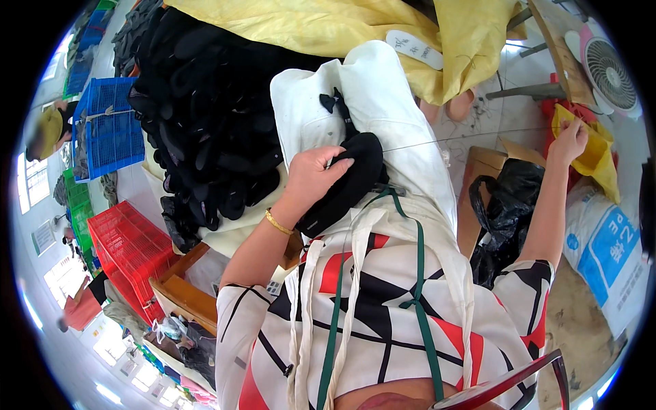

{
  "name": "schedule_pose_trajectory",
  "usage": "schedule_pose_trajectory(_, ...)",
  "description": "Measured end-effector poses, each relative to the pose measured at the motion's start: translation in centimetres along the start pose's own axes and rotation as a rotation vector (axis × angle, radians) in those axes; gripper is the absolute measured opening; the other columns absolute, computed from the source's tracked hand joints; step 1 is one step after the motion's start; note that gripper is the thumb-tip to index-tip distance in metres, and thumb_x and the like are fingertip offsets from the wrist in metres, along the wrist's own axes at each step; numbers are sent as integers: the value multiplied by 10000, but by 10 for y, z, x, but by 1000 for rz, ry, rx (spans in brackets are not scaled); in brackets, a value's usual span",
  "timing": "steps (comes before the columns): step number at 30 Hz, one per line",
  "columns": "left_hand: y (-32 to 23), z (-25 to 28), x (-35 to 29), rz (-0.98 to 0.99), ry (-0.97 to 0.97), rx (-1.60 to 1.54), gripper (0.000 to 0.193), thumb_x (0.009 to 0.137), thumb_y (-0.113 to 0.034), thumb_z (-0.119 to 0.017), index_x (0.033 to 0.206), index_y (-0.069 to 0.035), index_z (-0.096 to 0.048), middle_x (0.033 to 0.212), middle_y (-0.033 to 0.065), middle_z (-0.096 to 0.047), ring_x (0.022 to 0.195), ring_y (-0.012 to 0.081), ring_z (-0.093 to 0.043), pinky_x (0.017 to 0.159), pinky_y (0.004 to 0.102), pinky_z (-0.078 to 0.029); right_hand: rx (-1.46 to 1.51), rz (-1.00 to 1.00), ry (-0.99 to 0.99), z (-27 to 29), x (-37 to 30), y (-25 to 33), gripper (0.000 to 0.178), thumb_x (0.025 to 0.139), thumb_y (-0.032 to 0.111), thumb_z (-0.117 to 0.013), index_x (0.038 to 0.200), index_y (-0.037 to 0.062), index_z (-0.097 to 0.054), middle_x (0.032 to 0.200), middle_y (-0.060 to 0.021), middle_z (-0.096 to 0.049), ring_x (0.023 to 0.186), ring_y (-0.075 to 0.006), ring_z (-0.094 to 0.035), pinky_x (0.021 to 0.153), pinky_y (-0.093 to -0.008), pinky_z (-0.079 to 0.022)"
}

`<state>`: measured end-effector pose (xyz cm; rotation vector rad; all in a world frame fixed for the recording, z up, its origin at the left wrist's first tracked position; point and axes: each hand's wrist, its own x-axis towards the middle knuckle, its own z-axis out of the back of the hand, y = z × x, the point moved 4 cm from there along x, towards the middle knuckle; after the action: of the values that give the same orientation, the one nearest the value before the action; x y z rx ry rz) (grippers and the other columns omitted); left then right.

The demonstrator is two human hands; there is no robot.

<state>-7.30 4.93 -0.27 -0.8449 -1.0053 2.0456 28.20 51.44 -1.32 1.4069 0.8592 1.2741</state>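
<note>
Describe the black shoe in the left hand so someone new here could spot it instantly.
Find the white cloth over the person's knees, right of the big pile of black shoes. On the near part of that cloth, the left hand grips one black shoe. Unlike the piled ones, it has a thin thread stretched toward the outstretched right hand.

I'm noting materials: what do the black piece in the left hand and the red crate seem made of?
Black piece: probably fabric, matt and soft-looking; it shows almost no gloss. Red crate: likely moulded plastic, slightly shiny, with even colour and lattice sides.
</note>
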Motion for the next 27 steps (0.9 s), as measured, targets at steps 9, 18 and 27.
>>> schedule_pose_trajectory(9,13,-2,4,-75,-73,1,182,778,-138,-787,882,-8,-713,921,12,-546,637,76,-448,568,242,-375,-1039,547,27,99,79,12,325,1011,296,-516,1158,34,-640,1111,-193,-673,1052,-388,-634,898,-439,-498)
schedule_pose_trajectory(18,28,-4,4,-5,4,-135,178,865,-159,-735,875,13,-690,817,54,-559,691,143,-507,630,277,-428,-808,429,449,3,-33,19,347,971,226,-610,1284,80,-577,1140,-175,-677,1032,-354,-656,902,-411,-510)
schedule_pose_trajectory(27,-11,11,-6,-62,-146,16,184,898,-165,-726,883,16,-694,769,12,-623,692,83,-545,632,239,-448,-218,612,1429,-132,-301,103,168,834,131,-714,968,47,-656,886,-128,-613,852,-335,-619,760,-416,-525)
